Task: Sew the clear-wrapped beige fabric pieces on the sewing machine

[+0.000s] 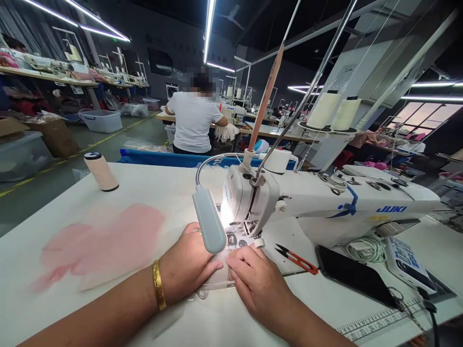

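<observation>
My left hand (186,265), with a gold bangle at its wrist, lies beside the sewing machine's needle area. Its thumb stretches out flat toward pale sheer fabric (219,279); a grey clip lamp (210,221) covers most of the fingertips. Close to the presser foot (231,238), my right hand (260,282) has its fingers bent together, pinching the fabric's edge at a small tan strip (230,273). The white sewing machine (307,193) stands lit at its needle end. Sheer pink fabric (108,241) is spread on the table left of my hands.
Orange-handled thread snips (298,260), a black phone (354,274) and a coiled cable (365,249) lie on the right. A printed ruler (383,323) runs along the front. A peach thread cone (101,172) stands at back left. A person in white (193,120) sits ahead.
</observation>
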`<state>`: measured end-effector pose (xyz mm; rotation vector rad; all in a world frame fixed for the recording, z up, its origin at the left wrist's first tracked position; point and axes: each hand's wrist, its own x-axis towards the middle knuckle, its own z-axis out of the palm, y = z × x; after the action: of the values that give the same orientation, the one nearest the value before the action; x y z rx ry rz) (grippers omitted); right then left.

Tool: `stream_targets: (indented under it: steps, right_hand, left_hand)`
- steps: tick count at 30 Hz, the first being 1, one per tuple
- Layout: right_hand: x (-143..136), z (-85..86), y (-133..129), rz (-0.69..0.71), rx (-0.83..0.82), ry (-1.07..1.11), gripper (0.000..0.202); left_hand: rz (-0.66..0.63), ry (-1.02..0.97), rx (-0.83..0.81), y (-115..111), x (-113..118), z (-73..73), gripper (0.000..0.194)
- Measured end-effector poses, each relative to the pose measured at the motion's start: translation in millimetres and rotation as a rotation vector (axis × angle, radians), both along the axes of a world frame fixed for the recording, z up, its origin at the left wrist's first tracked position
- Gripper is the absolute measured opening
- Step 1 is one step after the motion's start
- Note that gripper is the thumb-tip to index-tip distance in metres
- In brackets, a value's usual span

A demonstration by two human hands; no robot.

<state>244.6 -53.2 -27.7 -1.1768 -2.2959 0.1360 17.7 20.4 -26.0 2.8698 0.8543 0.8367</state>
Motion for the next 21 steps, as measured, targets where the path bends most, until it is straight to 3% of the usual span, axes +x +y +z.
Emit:
stream_targets:
  steps: [5,18,21]
  right_hand:
    - [1,-2.1,0,0.007,0.019,0.011,0.025]
    - [-3,-0.3,4,-0.006,0.042,-0.004,0.03]
    - [-2,-2.7,5,-0.012,0.058,0.004,0.032]
  left_hand:
    - [-0.005,-0.005,-0.002,-4,2,8.2,0.005]
    - [0.036,0.065,0.054,-6,2,12.6,0.008]
    - [-0.029,0.069,0.029,-8,1,17.3,0.012]
